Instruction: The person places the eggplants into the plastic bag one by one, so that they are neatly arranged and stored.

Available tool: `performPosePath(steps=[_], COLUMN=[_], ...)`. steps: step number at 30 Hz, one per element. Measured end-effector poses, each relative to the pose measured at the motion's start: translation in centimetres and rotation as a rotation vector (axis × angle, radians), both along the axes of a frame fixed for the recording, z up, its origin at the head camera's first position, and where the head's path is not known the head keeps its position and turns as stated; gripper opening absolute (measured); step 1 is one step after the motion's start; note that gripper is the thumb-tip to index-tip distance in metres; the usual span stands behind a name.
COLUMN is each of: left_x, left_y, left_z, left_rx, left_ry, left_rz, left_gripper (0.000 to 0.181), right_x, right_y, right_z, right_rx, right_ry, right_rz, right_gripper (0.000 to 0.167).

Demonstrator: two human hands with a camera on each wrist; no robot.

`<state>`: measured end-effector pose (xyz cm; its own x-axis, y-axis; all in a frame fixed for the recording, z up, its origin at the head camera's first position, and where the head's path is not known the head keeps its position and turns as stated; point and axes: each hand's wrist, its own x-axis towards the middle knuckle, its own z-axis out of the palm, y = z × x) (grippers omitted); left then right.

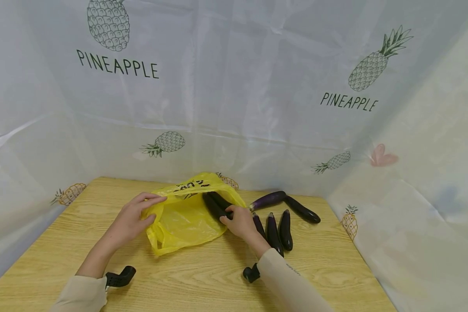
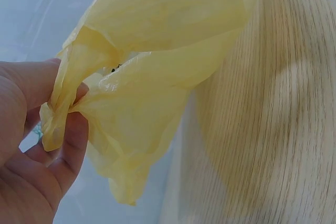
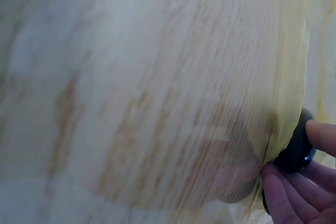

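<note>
A yellow plastic bag (image 1: 189,219) lies with its mouth spread toward me. My left hand (image 1: 130,216) pinches the left edge of its mouth; in the left wrist view the plastic (image 2: 65,90) is bunched between thumb and fingers. At the bag's right side, my right hand (image 1: 239,222) grips the near end of a dark purple eggplant (image 1: 214,207), whose rounded end (image 3: 298,150) shows between thumb and fingers in the right wrist view. A second eggplant (image 1: 220,200) lies close beside it inside the bag. The fingers partly hide both.
Several more eggplants lie right of the bag: two end to end behind, one (image 1: 268,199) and another (image 1: 302,210), and a row (image 1: 273,234) partly behind my right forearm. The wooden table (image 1: 187,281) meets a pineapple-print curtain (image 1: 234,108) at the back and sides.
</note>
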<state>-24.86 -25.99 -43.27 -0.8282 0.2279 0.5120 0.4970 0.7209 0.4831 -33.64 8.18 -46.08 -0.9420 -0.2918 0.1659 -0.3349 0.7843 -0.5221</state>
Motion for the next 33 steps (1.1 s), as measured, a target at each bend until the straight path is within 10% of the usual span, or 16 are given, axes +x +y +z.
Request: performPosePath(steps=[33], left_x=[0.1], left_y=[0.1], left_z=[0.2], left_rx=[0.015], left_ry=[-0.012], left_rz=[-0.008], left_gripper=[0.058], right_x=[0.0], right_y=[-1.1], right_z=[-1.0], right_rx=[0.011], right_ry=[0.082], right_rz=[-0.15], right_gripper=[0.034])
